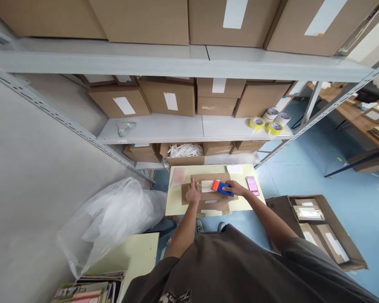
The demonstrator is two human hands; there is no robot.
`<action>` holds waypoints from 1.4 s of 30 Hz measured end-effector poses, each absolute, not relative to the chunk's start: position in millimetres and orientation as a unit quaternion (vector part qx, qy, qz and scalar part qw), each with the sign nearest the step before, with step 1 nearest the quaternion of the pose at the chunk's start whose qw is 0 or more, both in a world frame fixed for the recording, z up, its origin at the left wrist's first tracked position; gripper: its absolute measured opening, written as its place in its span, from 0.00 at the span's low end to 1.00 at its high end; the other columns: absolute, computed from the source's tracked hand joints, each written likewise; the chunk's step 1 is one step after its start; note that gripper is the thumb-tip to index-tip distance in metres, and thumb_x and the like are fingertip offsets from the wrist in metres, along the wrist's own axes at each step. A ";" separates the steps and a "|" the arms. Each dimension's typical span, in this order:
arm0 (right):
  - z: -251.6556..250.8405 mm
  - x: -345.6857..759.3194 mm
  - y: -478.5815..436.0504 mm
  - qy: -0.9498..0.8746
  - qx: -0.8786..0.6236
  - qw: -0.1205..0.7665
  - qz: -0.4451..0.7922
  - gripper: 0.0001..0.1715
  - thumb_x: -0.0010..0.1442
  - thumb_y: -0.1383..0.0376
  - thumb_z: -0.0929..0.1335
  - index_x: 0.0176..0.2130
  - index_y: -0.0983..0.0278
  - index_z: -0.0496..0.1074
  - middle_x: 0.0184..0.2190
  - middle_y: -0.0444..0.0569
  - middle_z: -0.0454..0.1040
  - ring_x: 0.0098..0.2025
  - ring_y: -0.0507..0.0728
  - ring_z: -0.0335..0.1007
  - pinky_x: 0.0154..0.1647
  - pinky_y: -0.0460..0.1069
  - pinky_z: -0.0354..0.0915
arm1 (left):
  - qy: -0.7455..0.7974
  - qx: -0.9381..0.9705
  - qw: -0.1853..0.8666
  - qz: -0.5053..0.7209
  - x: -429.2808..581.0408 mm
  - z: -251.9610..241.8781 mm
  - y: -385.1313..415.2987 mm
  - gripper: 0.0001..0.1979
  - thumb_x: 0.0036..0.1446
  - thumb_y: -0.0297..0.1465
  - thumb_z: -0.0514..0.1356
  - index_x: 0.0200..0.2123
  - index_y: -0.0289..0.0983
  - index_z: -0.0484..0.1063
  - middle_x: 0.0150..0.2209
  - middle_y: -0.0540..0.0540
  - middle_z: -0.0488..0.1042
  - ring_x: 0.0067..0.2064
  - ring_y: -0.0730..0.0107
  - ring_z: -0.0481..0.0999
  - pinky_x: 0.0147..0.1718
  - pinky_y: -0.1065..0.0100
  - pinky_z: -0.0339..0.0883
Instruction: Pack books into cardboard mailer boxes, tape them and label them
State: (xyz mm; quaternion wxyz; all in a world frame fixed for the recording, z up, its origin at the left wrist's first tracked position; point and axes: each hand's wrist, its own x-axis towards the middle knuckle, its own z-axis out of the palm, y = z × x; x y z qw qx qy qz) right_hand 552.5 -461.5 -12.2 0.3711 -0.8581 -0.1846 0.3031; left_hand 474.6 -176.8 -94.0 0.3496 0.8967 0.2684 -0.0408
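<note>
Right hand [236, 188] clenched on blue-and-orange hand tool [219, 188], tool pressed on flat cardboard packet [210, 177] at 12 o'clock. Left hand [193, 192] released, fingers extended, pinning packet. White label [206, 186] on top. Packet's seam hidden; closure state unclear. Pink phone [252, 185] at 3 o'clock on pale yellow board [252, 207].

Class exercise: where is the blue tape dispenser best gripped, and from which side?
Grip the blue handle from above and the right, as the right hand does: that long body runs back from the orange head, which sits at the left end, away from the fingers.
</note>
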 end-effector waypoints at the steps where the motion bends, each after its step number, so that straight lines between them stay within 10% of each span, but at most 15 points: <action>1: -12.7 553.4 -461.7 -0.177 -0.859 0.373 0.304 0.32 0.62 0.36 0.69 0.37 0.61 0.74 0.35 0.48 0.77 0.39 0.61 0.73 0.40 0.51 0.68 | 0.267 0.896 0.353 -0.043 474.9 -92.6 -176.3 0.35 0.76 0.47 0.47 0.80 0.41 0.53 0.66 0.28 0.71 0.58 0.46 0.78 0.56 0.55 0.69; 10: -15.4 569.7 -460.3 -0.193 -0.863 0.357 0.303 0.35 0.59 0.33 0.70 0.32 0.61 0.72 0.30 0.47 0.76 0.34 0.59 0.71 0.36 0.50 0.66 | 0.278 0.848 0.447 0.058 460.3 -71.5 -182.9 0.33 0.73 0.41 0.56 0.77 0.40 0.60 0.73 0.33 0.64 0.73 0.46 0.65 0.64 0.49 0.67; 16: -22.5 572.4 -461.5 -0.196 -0.861 0.362 0.299 0.31 0.60 0.36 0.71 0.34 0.61 0.75 0.32 0.49 0.78 0.37 0.60 0.73 0.38 0.50 0.66 | 0.113 0.763 0.636 -0.022 458.6 -67.8 -202.1 0.36 0.54 0.33 0.73 0.67 0.41 0.74 0.64 0.37 0.77 0.62 0.53 0.78 0.59 0.57 0.73; 22: -26.7 571.5 -470.6 -0.238 -0.853 0.360 0.293 0.31 0.62 0.37 0.70 0.36 0.61 0.75 0.33 0.48 0.77 0.38 0.60 0.73 0.39 0.50 0.66 | 0.202 0.617 0.745 -0.150 473.9 -72.4 -201.4 0.24 0.62 0.38 0.67 0.58 0.33 0.80 0.48 0.34 0.85 0.47 0.58 0.86 0.47 0.60 0.77; 42: -25.8 576.9 -476.6 -0.248 -0.831 0.395 0.303 0.34 0.60 0.33 0.68 0.34 0.61 0.72 0.32 0.47 0.76 0.36 0.59 0.71 0.38 0.51 0.67 | 0.245 0.737 0.630 0.003 488.4 -61.9 -216.3 0.21 0.63 0.49 0.64 0.44 0.38 0.86 0.41 0.39 0.86 0.43 0.57 0.85 0.42 0.63 0.76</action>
